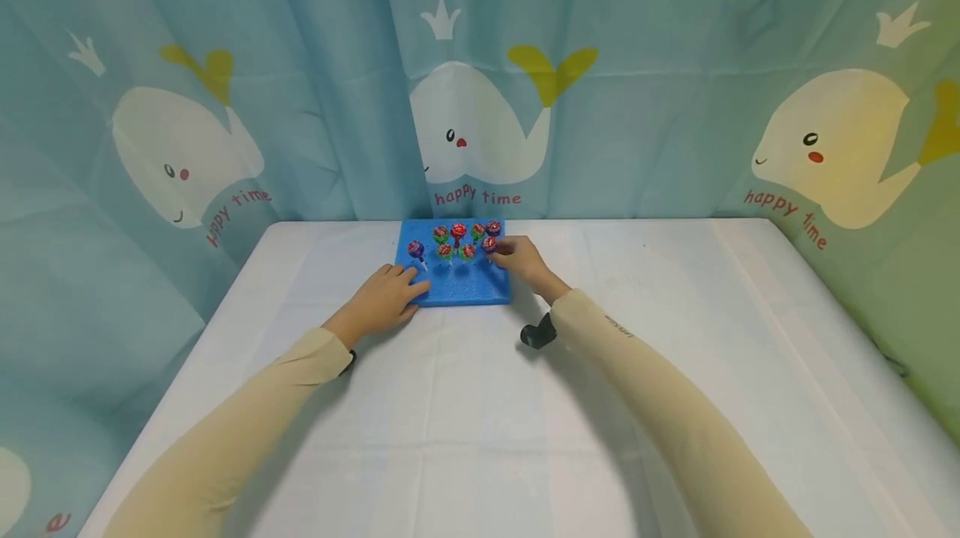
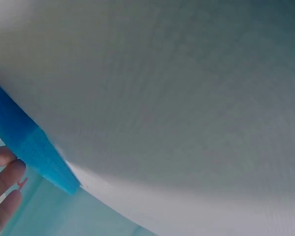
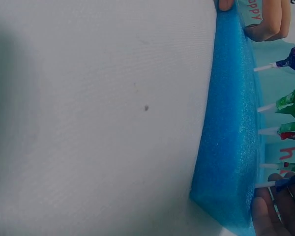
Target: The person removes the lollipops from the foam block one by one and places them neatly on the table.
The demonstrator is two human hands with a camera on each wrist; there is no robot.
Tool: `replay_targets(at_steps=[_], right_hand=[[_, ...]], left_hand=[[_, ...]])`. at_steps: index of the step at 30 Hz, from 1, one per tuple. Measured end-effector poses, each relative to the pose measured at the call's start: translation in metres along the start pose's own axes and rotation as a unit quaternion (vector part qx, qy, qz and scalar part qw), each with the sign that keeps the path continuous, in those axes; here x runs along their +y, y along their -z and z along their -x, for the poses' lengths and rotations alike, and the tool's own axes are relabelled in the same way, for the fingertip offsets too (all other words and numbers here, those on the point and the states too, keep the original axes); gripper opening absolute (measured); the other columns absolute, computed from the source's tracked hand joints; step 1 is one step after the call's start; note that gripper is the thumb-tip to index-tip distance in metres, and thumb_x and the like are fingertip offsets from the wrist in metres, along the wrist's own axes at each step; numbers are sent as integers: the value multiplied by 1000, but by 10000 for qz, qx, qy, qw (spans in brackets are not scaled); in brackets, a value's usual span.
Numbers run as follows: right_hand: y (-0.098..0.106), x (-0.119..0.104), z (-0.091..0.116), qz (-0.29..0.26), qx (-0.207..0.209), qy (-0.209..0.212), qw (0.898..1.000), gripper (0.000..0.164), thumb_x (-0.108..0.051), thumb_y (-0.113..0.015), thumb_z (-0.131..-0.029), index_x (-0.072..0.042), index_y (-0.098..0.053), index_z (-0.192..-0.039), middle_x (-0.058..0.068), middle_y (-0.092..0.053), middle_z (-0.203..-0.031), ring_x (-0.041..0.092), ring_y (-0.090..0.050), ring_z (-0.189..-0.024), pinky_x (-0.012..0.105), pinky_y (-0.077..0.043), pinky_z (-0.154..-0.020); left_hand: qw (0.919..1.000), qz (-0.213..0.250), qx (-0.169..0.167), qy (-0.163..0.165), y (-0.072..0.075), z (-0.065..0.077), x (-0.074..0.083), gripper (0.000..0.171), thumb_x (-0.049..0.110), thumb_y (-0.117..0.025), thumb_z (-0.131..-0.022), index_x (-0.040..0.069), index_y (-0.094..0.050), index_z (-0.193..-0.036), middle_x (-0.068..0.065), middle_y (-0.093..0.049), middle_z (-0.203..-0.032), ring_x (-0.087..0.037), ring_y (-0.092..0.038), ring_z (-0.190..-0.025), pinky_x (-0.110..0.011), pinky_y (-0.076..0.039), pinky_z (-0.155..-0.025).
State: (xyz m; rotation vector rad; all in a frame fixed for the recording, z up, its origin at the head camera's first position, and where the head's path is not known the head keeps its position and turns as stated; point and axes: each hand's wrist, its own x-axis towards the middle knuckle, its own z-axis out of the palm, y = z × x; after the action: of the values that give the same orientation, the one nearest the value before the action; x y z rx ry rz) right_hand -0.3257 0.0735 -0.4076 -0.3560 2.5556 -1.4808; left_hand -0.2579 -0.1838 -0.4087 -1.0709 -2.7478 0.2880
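A blue foam board (image 1: pixel 465 292) lies near the far edge of the table, with several wrapped lollipops (image 1: pixel 458 231) standing in it on white sticks. My left hand (image 1: pixel 381 299) holds its front left corner, thumb (image 3: pixel 226 4) against the front face and bent fingers (image 3: pixel 268 24) on top. A purple-wrapped lollipop (image 1: pixel 416 249) stands just beyond those fingers. At the board's right side my right hand (image 1: pixel 522 261) pinches a lollipop with a red and blue wrapper (image 1: pixel 489 244). Its stick (image 3: pixel 264 185) meets the board's top in the right wrist view.
A white cloth (image 1: pixel 480 413) covers the table. Behind and at the sides hangs a blue-green curtain (image 1: pixel 330 104) with printed whales. A black wrist camera (image 1: pixel 537 333) hangs under the right sleeve.
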Motion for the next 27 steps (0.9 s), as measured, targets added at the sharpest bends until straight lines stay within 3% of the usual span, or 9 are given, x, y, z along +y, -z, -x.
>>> replay_targets(at_steps=[17,27], right_hand=[[-2,2,3,-401,251,60,9989,24,-3,-55,-92,8,-62,-113,24,-64,-116,30,-63,-105,33,-52,-91],[15,-5,9,-1328,350,-195,9903,28,-3,-49,-95,8,-56,-120,26,-59,-120,34,-60,-111,37,-50,-92]], left_hand=[[9999,-44,22,101,0,1,3,28,25,-64,-87,14,-54,-110,-14,-60,-105,-30,-57,-94,-46,-47,-88],[9999,-7,15,158,-3,1,2,27,26,-63,-88,14,-54,-111,-14,-59,-107,-31,-56,-96,-46,-46,-89]])
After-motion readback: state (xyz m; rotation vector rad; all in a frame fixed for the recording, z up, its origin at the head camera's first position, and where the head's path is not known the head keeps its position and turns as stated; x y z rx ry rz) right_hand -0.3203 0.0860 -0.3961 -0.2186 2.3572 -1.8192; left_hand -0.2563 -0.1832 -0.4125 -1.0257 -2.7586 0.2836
